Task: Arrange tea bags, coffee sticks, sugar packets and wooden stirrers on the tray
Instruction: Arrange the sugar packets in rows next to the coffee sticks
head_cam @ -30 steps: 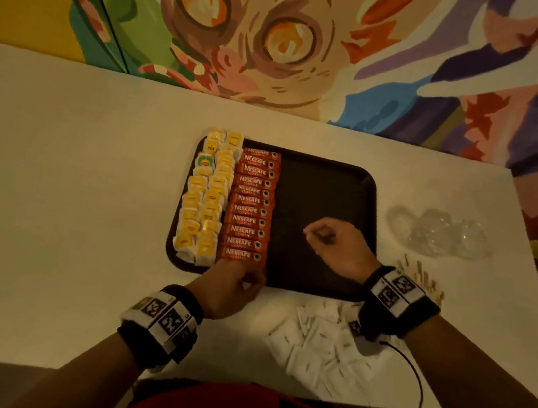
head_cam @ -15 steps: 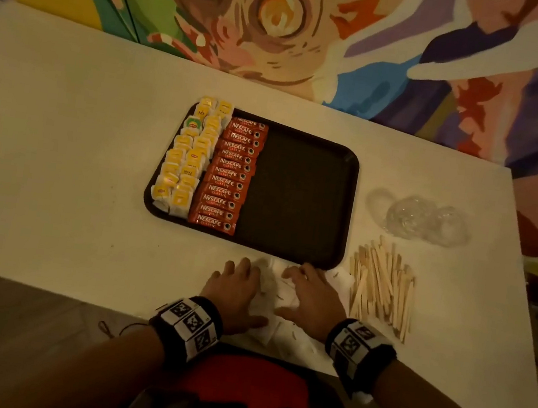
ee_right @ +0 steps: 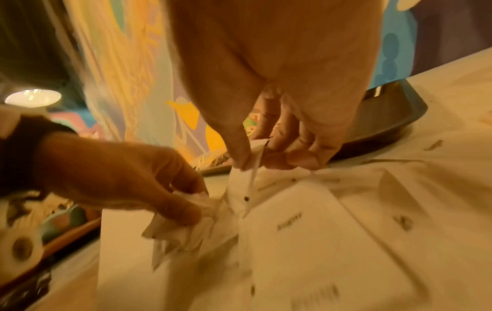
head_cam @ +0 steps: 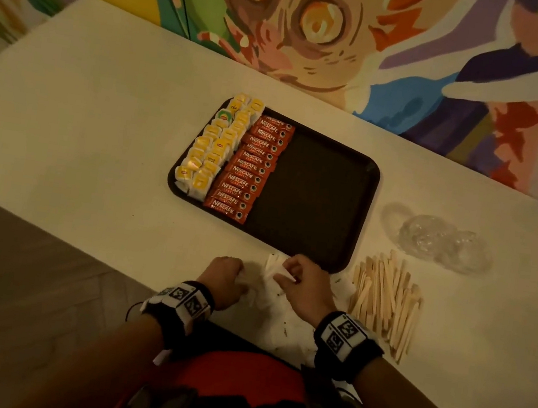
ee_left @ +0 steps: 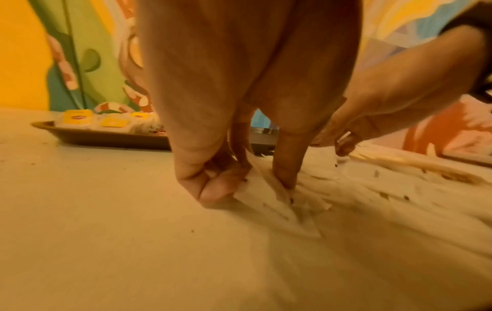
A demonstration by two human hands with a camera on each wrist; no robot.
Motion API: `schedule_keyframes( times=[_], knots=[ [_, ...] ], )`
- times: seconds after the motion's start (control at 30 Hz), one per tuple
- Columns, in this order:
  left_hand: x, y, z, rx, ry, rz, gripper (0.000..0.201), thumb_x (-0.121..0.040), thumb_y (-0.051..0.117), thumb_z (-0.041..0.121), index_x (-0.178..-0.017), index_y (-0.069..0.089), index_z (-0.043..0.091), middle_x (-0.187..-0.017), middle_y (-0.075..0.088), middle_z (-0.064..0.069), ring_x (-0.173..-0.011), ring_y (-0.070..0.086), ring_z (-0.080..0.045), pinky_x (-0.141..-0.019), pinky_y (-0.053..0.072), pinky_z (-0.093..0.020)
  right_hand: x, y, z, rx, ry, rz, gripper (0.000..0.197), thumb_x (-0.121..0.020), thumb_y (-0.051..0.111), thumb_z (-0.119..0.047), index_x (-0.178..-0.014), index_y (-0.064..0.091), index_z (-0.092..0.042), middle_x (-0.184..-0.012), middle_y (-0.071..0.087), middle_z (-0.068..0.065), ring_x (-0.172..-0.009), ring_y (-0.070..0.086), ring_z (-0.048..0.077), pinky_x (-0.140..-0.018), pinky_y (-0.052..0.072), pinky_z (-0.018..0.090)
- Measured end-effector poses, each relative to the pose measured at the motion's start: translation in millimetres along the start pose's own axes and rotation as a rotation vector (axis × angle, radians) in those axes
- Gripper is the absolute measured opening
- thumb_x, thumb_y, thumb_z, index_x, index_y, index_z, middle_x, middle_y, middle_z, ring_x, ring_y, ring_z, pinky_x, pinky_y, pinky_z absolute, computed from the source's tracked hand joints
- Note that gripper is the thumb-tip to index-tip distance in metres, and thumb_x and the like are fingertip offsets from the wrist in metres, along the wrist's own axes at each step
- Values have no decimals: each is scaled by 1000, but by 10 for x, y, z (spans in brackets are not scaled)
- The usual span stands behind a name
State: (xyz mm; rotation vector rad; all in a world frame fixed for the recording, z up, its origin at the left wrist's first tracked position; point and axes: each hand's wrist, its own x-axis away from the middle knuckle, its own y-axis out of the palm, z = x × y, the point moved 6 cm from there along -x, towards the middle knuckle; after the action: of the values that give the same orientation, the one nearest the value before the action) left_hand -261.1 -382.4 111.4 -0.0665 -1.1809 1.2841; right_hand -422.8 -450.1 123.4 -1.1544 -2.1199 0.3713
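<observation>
A dark tray [head_cam: 328,191] sits mid-table with yellow tea bags [head_cam: 212,151] along its left side and red coffee sticks [head_cam: 252,167] beside them; its right half is bare. White sugar packets [head_cam: 279,319] lie heaped on the table just in front of the tray. My left hand [head_cam: 233,276] pinches a few packets [ee_left: 266,202] at the heap's left edge. My right hand [head_cam: 295,276] pinches another packet [ee_right: 250,168] lifted off the heap. Wooden stirrers [head_cam: 385,299] lie piled to the right of the packets.
Crumpled clear plastic [head_cam: 435,239] lies on the table right of the tray. A painted mural wall [head_cam: 318,38] runs behind the table. The table's near edge [head_cam: 83,233] is close to my body.
Both hands left the tray, came down flat on the sugar packet heap, and now their fingers have curled and pinch packets. The head view has swung left.
</observation>
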Motion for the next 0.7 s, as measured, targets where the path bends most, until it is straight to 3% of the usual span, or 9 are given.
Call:
schedule_keyframes(
  times=[0.13, 0.17, 0.27, 0.33, 0.4, 0.5, 0.6, 0.7],
  knots=[
    [-42, -135, -39, 86, -19, -46, 25, -96, 52, 27, -109, 61, 9, -108, 63, -7, -100, 60, -24, -86, 49, -33, -75, -134, -99, -108, -42, 14, 12, -93, 65, -23, -106, 65, -23, -92, 62, -14, -82, 62, 3, -63, 47, 7],
    [-57, -176, -53, 114, -10, -48, 24, -97, 51, 28, -109, 60, 9, -107, 62, -6, -99, 60, -24, -85, 49, -34, -100, -168, -114, -132, -50, 19, 11, -94, 64, -22, -105, 65, -24, -92, 64, -13, -82, 64, 5, -66, 51, 10],
    [-106, -346, -53, 287, 64, 10, 14, -96, 54, 22, -96, 60, 9, -93, 63, -4, -90, 61, -24, -81, 48, -37, -185, -235, -176, -233, -44, 13, 10, -97, 59, -19, -106, 62, -23, -97, 66, -4, -88, 68, 15, -73, 61, 32],
    [-115, -462, -6, 486, 84, 57, 17, -96, 54, 20, -86, 60, 8, -82, 62, -5, -80, 61, -21, -78, 51, -41, -229, -240, -230, -325, -22, -24, 12, -99, 55, -15, -110, 59, -17, -103, 62, 0, -91, 68, 18, -68, 62, 32],
    [-119, -552, 58, 662, 78, 78, 18, -98, 53, 23, -97, 61, 6, -86, 65, -7, -78, 64, -19, -74, 55, -39, -273, -242, -315, -396, -23, -59, 17, -98, 56, -11, -114, 57, -16, -108, 58, 1, -97, 67, 22, -68, 62, 35],
    [-168, -633, 122, 869, 45, 91, 24, -97, 54, 21, -118, 55, 9, -107, 63, -11, -92, 65, -24, -69, 59, -37, -369, -283, -444, -399, -57, -41, 29, -93, 62, -5, -115, 55, -21, -110, 58, -5, -102, 63, 19, -72, 62, 38],
    [-233, -721, 210, 1009, 48, 93, 25, -97, 53, 12, -122, 52, 11, -113, 59, -12, -94, 65, -27, -64, 59, -38, -511, -357, -521, -459, -38, 2, 35, -89, 66, -1, -115, 53, -21, -110, 61, -4, -97, 65, 14, -66, 61, 30],
    [-306, -831, 289, 1073, 55, 105, 28, -95, 53, 5, -122, 52, 14, -115, 56, -10, -97, 62, -30, -63, 59, -40, -715, -461, -560, -450, 0, 71, 37, -86, 71, -4, -115, 52, -18, -105, 66, 3, -88, 69, 13, -64, 61, 29]
  ],
)
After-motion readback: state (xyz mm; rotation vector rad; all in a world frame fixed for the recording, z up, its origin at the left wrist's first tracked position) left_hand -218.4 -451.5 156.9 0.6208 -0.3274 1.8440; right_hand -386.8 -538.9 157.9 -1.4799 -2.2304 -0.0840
